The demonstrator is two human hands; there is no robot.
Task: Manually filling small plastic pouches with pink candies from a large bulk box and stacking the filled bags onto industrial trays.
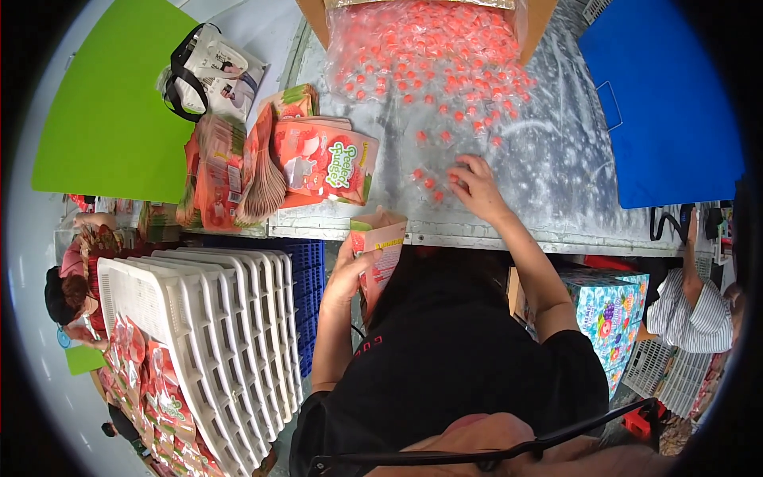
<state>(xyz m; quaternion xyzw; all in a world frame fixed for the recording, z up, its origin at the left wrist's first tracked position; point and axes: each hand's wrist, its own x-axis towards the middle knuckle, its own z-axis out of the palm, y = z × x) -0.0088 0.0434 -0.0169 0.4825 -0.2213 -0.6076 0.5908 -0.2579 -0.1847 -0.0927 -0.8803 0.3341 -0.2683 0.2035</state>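
Pink-red pouch [381, 253] in the left hand [343, 277] stands nearly upright at the near edge of the metal table [556, 179], in front of the person's dark shirt. Its mouth gapes at the top, showing a pale inner side; a green patch marks one upper corner, a yellow strip runs below the rim, and a light panel of small print covers much of the visible face. The lower end narrows and leans slightly left. The left fingers and thumb grip the pouch by its side.

The right hand [479, 189] is over the table with its fingers bent, just beside a few loose red candies [427, 183] in clear wrappers; whether the fingertips pinch one cannot be told. Farther back, a large heap of similar candies [445, 40] spills from an open carton [315, 20]. Left of them lie flat, stacked pouches [322, 159] in matching pink-red and green.
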